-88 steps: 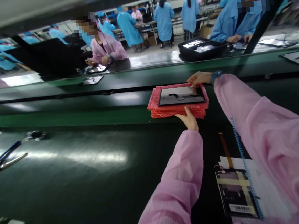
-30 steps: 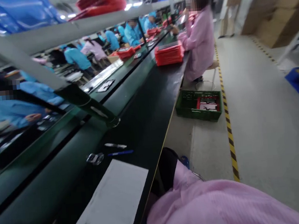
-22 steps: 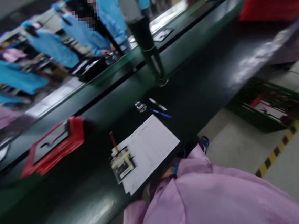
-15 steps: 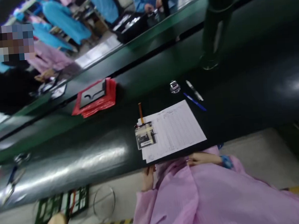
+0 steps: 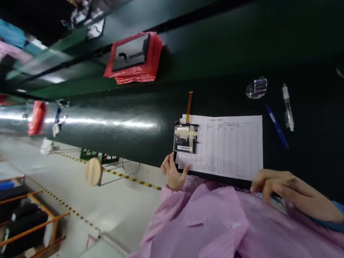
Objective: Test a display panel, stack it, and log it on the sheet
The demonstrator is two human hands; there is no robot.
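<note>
My left hand (image 5: 174, 173) is curled round the front edge of the dark green table (image 5: 106, 128), at the left corner of a printed form sheet (image 5: 229, 146). My right hand (image 5: 280, 188) has its fingers bent over the same edge at the sheet's right corner. A small display module (image 5: 186, 138) with tape and an orange flex cable lies on the sheet's left end. Farther off, a black panel (image 5: 130, 52) rests on a stack of red bubble bags (image 5: 137, 70). Both pink sleeves fill the lower part of the view.
Right of the sheet lie a blue pen (image 5: 277, 126), a white marker (image 5: 287, 108) and a clear round piece (image 5: 256, 88). Far left on the table are a red bag (image 5: 37, 117) and pliers (image 5: 56, 122). A round stool (image 5: 93, 171) and an orange rack (image 5: 24, 224) stand on the floor.
The view swung from the aisle on the right back down onto the sheet. Both hands left the red bag stack and now hold the table's near edge.
</note>
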